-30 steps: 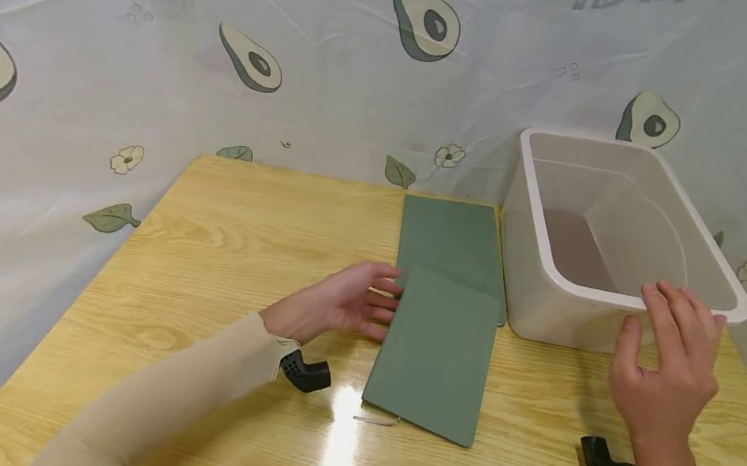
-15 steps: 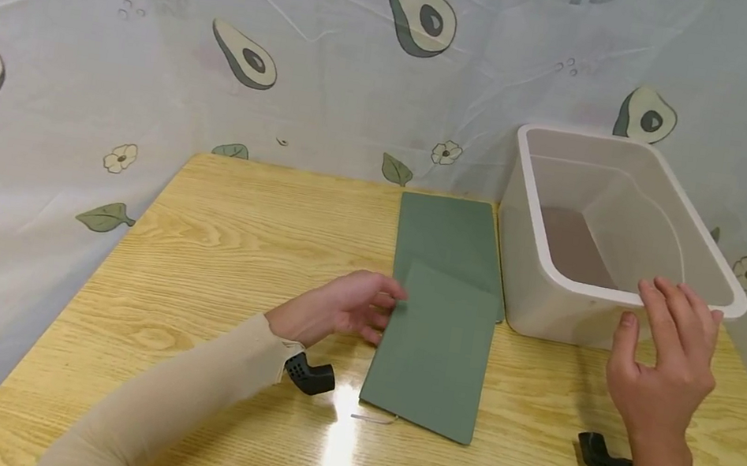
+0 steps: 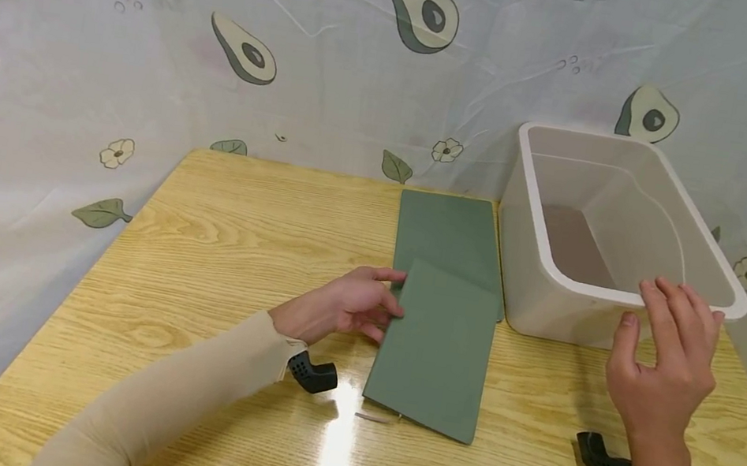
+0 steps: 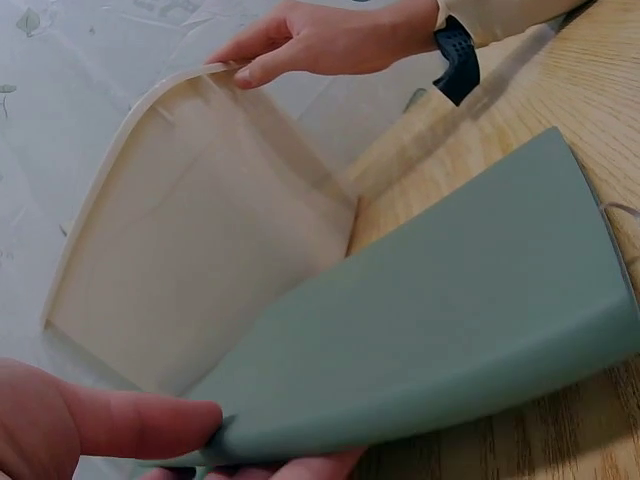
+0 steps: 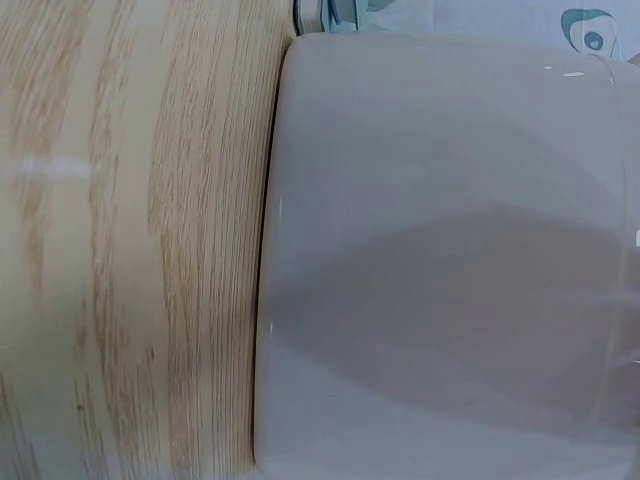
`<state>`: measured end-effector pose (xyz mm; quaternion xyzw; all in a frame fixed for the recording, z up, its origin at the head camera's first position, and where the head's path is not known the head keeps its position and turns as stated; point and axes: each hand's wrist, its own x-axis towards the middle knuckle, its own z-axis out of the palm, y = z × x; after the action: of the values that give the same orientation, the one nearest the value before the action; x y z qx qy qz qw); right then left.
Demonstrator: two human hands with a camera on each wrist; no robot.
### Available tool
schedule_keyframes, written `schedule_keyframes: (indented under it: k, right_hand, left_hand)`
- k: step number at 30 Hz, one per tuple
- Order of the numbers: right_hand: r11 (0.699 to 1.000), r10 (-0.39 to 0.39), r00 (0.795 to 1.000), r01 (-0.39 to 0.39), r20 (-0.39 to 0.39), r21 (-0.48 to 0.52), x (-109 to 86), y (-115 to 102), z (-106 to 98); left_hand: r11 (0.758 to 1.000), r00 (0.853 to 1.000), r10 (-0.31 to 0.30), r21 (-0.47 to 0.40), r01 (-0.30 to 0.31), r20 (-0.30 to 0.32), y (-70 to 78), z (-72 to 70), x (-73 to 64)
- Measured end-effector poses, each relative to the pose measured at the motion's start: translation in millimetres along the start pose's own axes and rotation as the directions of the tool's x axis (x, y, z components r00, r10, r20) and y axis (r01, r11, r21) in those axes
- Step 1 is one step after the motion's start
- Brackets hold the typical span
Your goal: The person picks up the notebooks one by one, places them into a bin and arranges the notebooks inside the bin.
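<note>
A green notebook (image 3: 437, 353) lies tilted on the table, overlapping a second green notebook (image 3: 448, 232) behind it. My left hand (image 3: 361, 303) holds the front notebook by its left edge. In the left wrist view its thumb (image 4: 150, 425) presses on the cover, with fingers underneath. A thin ribbon (image 3: 374, 418) shows at the notebook's near end. My right hand (image 3: 667, 362) grips the near rim of a pale plastic bin (image 3: 566, 312), fingertips over the rim and thumb on the outer wall. The right wrist view shows only the bin's wall (image 5: 420, 150) and no fingers.
The bin stands at the back right, close beside the rear notebook, and nothing shows inside it. A wooden table (image 3: 260, 225) lies under everything. Behind it hangs a curtain (image 3: 343, 38) printed with avocados. Each wrist wears a black bracket (image 3: 313, 374).
My left hand's fingers have shifted onto the front notebook's left edge and now hold it. The notebooks, the bin and my right hand look unmoved; the head view tilts slightly.
</note>
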<state>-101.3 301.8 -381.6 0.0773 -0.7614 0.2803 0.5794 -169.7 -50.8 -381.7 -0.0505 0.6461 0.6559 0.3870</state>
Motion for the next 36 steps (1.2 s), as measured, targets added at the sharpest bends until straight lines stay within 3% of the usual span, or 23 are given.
schedule_keyframes:
  k: [9,16,27,36]
  right_hand:
    - [1.000,0.012,1.000,-0.012,0.001,-0.001,3.1,-13,-1]
    - [1.000,0.005,1.000,-0.004,0.011,-0.018,0.6,-5,-1]
    - [1.000,0.009,1.000,-0.008,0.017,-0.030,-1.2,2,-3]
    - [1.000,-0.004,1.000,0.004,0.008,-0.021,-1.2,1,-1]
  left_hand:
    - [0.999,1.000,0.024,-0.022,-0.024,0.000,-5.0,2.1,0.1]
    - [0.992,0.996,0.084,-0.089,-0.085,-0.025,3.2,-3.7,-9.0]
    - [0.955,0.978,0.192,-0.215,-0.206,-0.084,40.2,-21.4,-22.5]
    - [0.905,0.950,0.267,-0.297,-0.305,-0.163,73.0,-29.6,-30.2]
